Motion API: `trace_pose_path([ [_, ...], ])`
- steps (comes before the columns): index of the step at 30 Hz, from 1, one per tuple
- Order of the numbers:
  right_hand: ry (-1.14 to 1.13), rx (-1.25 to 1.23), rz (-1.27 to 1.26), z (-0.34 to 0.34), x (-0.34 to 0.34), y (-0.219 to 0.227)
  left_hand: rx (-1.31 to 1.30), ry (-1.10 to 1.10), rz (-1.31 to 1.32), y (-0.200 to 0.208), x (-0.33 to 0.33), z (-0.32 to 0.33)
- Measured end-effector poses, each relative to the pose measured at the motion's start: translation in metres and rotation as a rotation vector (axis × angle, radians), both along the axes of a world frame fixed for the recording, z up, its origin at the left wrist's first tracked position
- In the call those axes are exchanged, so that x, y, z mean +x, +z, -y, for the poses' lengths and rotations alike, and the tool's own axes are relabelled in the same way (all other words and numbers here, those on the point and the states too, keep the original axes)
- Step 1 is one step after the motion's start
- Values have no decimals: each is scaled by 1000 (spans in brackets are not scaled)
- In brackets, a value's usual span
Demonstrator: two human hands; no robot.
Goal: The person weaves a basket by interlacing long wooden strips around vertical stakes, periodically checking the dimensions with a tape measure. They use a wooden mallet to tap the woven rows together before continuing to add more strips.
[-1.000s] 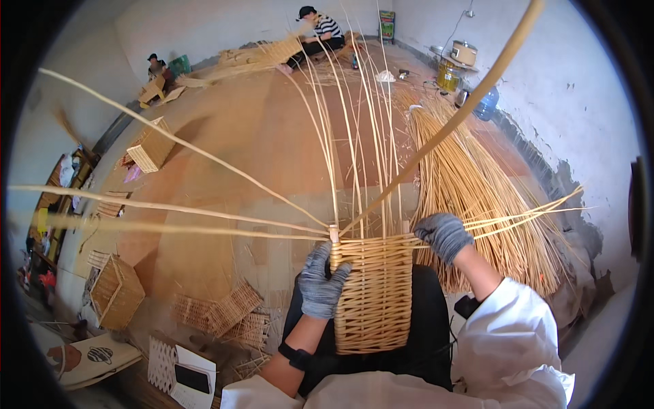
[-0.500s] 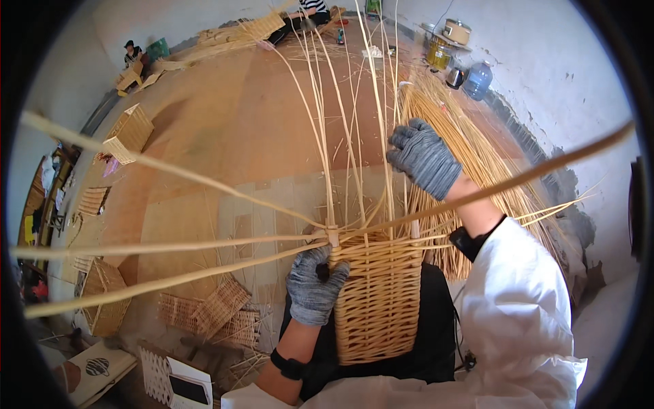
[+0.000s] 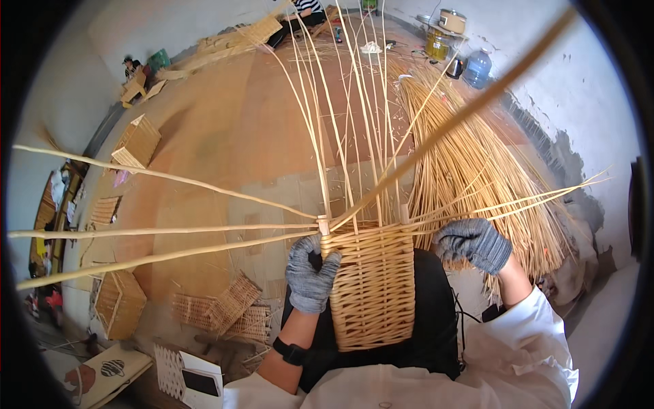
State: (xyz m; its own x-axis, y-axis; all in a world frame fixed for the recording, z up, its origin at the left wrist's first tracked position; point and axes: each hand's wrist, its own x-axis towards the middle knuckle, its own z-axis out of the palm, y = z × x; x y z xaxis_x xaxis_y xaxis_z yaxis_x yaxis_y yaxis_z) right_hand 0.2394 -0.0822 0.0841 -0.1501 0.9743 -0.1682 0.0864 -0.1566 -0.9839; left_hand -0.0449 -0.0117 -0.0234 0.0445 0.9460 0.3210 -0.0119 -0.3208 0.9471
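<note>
A partly woven wicker basket [image 3: 375,293] stands upright on my dark-clothed lap, with its rods fanning upward and sideways from the rim. At its upper left corner, my grey-gloved left hand [image 3: 311,276] is closed on the edge, below a pale wooden peg [image 3: 323,225]. Several long rods [image 3: 170,229] reach left from this corner. One thick rod [image 3: 449,136] slants up to the right across the view. Just right of the basket, apart from its wall, hovers my gloved right hand [image 3: 475,243] with curled fingers; whatever they may hold is hidden. Thin rods [image 3: 518,203] pass just above it.
A large bundle of loose willow rods [image 3: 477,177] lies to the right. Woven baskets [image 3: 136,142] and flat woven panels [image 3: 221,307] sit on the floor at left. A water jug [image 3: 478,68] stands by the right wall. Two people [image 3: 310,10] are at the far side.
My right hand has come down from beside the upright rods to the right of the basket. The thick rod now points more steeply upward. My left hand stays at the corner.
</note>
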Motion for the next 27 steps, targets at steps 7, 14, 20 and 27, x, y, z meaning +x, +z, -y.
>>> trace_pose_path([
  [7, 3, 4, 82, 28, -3, -18, 218, 116, -226, -3, 3, 0],
  [14, -136, -92, -51, 10, -42, -6, 183, 86, -88, 2, 9, 7],
  [20, 286, 277, 552, -103, -80, -41, 140, 114, -131, 3, 8, 0],
  [27, -355, 136, -1065, -171, -92, 13, 79, 39, -50, 0, 4, -1],
])
